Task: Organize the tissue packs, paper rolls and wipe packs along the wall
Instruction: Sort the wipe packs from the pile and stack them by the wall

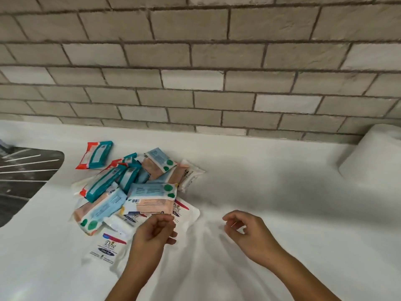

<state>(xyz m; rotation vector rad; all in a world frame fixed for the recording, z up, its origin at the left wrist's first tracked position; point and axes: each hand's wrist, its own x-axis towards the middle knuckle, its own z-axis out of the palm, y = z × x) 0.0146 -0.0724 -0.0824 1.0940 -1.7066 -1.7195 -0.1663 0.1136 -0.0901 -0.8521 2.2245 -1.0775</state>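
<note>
white counter (271,192), centre left: packs (138,190) heaped, short of the wall (217,72); roll (373,157) far right. left hand (155,232), right hand (247,233) loosely curled, empty. sorting looks unstarted; next, grip a top pack.

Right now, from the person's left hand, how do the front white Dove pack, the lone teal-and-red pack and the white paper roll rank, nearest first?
From the left hand:
1. White Dove pack, right beside it, front left.
2. Teal-and-red pack, lying apart, back left.
3. White paper roll, at the far right edge.
</note>
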